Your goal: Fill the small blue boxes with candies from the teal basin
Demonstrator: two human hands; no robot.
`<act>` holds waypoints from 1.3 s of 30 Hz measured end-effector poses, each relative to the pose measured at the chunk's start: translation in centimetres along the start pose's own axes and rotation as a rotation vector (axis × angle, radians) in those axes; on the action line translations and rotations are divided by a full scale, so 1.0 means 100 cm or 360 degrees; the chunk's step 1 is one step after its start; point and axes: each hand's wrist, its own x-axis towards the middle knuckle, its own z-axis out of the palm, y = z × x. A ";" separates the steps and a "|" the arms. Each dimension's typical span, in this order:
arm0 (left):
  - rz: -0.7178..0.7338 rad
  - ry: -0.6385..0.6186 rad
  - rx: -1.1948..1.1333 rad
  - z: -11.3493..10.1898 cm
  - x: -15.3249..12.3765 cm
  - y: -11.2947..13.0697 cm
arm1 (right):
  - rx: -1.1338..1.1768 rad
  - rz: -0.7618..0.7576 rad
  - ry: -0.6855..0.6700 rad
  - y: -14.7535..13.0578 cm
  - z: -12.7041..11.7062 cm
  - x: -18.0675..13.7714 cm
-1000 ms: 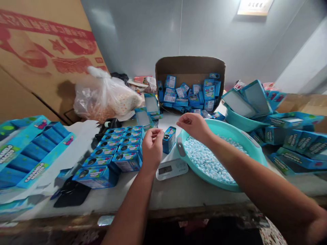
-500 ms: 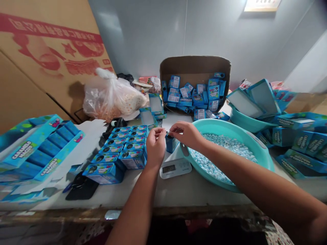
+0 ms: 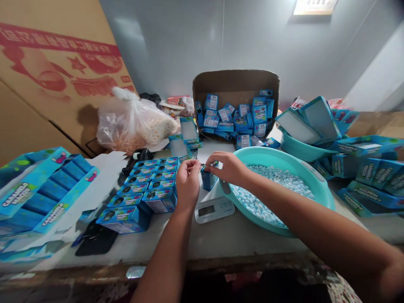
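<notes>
A small blue candy box (image 3: 208, 180) stands on a white digital scale (image 3: 213, 208) at the middle of the table. My right hand (image 3: 227, 167) hovers over the box's top with its fingers pinched at the opening. My left hand (image 3: 187, 182) is just left of the box, fingers curled and pinched near its top edge; what they hold is too small to make out. A teal basin (image 3: 318, 189) full of pale blue candies (image 3: 268, 198) sits right of the scale, under my right forearm.
Rows of filled blue boxes (image 3: 142, 189) lie left of the scale. An open carton (image 3: 235, 82) of small blue boxes stands behind. Larger blue display cartons lie far left (image 3: 41, 189) and right (image 3: 369, 168). A plastic bag (image 3: 135, 120) and a big cardboard box (image 3: 53, 71) stand at the back left.
My right hand moved from the basin's rim left onto the top of the box on the scale. My left hand shifted slightly toward the box.
</notes>
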 end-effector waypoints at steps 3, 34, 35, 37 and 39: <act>-0.0017 0.0004 -0.0004 0.000 0.000 0.000 | 0.0010 0.0003 -0.0027 -0.001 -0.001 0.000; -0.0002 0.0006 0.0035 0.000 -0.001 -0.004 | -0.0595 0.0630 -0.1019 0.041 -0.036 -0.020; -0.0005 0.0005 0.0039 0.000 -0.001 -0.004 | -0.0583 0.0620 -0.1024 0.039 -0.037 -0.020; -0.0010 0.0007 0.0050 0.000 0.000 -0.005 | -0.0564 0.0612 -0.1027 0.036 -0.039 -0.020; -0.0013 0.0008 0.0058 -0.001 0.000 -0.005 | -0.0552 0.0624 -0.1038 0.033 -0.040 -0.021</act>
